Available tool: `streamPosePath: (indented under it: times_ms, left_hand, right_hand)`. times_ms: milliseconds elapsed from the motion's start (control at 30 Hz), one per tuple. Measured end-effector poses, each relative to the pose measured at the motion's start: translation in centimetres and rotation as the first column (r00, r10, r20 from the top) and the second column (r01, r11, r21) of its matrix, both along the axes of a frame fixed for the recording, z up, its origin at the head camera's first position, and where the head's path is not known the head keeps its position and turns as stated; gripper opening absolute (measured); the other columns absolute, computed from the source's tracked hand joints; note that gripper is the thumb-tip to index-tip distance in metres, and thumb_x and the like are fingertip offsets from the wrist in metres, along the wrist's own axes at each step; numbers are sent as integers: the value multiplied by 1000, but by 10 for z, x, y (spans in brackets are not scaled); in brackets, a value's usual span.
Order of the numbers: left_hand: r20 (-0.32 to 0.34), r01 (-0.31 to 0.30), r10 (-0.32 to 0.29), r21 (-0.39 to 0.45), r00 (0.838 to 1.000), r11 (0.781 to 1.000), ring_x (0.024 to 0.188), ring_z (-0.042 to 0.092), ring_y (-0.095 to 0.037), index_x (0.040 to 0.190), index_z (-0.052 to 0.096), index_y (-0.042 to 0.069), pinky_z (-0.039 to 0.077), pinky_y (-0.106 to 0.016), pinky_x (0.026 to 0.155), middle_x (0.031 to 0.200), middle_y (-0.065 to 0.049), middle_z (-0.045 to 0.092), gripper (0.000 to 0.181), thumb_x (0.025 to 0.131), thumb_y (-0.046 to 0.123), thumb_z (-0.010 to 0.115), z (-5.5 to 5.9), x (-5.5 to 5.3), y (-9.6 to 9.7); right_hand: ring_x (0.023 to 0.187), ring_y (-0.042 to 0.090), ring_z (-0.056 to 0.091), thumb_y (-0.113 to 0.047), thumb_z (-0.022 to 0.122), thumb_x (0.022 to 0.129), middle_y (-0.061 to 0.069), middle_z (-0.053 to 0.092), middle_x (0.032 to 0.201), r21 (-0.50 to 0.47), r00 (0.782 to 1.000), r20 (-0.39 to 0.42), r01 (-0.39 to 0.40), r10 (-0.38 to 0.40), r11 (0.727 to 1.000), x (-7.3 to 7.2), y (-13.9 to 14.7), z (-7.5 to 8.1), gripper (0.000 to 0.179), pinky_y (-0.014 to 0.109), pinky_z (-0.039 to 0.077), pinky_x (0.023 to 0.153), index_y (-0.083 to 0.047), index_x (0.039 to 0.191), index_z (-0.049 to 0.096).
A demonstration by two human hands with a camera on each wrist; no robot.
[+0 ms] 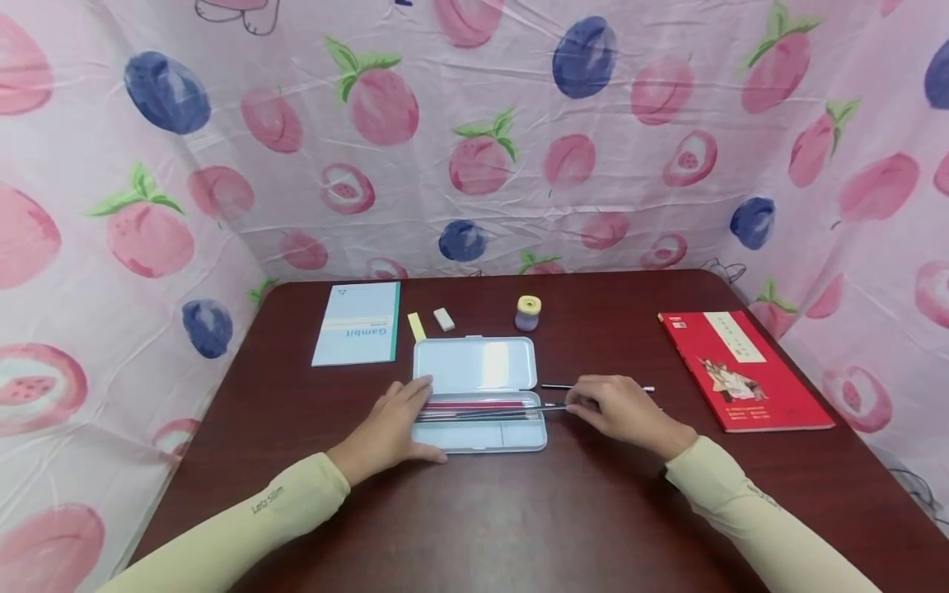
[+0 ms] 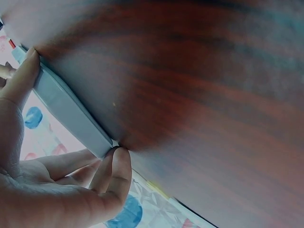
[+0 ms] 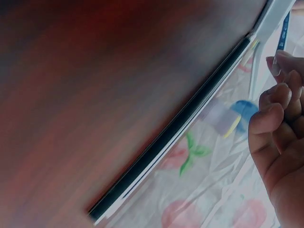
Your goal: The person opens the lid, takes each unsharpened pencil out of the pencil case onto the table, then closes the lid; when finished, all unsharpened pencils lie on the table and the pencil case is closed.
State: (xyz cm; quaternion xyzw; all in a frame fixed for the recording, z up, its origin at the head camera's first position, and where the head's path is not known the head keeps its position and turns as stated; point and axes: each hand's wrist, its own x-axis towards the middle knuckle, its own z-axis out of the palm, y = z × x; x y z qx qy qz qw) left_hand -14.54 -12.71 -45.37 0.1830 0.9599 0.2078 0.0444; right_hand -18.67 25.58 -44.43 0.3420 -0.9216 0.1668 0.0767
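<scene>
An opened white pencil case (image 1: 485,438) lies on the table with its lid (image 1: 452,366) folded back. Several red and dark pencils (image 1: 482,404) lie in its long compartment. My left hand (image 1: 393,424) holds the case's left end, thumb at the front edge; the left wrist view shows thumb and fingers on opposite sides of the end. My right hand (image 1: 619,412) pinches the right end of a thin dark pencil (image 1: 519,410), its far part over the case. In the right wrist view, thumb and forefinger meet on its printed blue barrel (image 3: 284,33).
Another dark pencil (image 1: 556,386) lies behind my right hand, partly hidden by it. Behind the case are a white eraser (image 1: 443,319), a yellow strip (image 1: 417,326) and a small yellow-lidded jar (image 1: 528,315). A notebook (image 1: 357,324) lies left, a red book (image 1: 745,375) right.
</scene>
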Motion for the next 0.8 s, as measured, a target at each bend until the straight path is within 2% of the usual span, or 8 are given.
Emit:
streamPosePath:
  times_ms: [167,567,800]
  left_hand:
    - [10,-14,14,0,1000,1000,134,48,-31,159,48,3,49,-49,113,168,-11,45,113,71,55,97,-2,0,1]
    - [13,-22,22,10,1000,1000,139,47,-35,159,48,2,47,-53,117,168,-12,45,113,71,53,97,0,2,1]
    - [8,-17,17,13,1000,1000,137,48,-33,158,49,2,48,-52,116,168,-12,45,112,72,53,97,0,2,1]
  right_hand:
    - [69,-5,51,-12,90,85,-13,70,84,-21,1000,15,12,-12,1000,5,23,-1,17,23,53,67,-20,95,79]
    - [82,-5,64,-15,91,84,-16,74,95,1,997,62,48,-48,999,13,75,-2,22,26,62,78,-23,101,81]
    - [81,-6,63,-13,91,83,-18,73,94,7,997,62,46,-46,999,14,96,-4,22,26,62,77,-24,99,81]
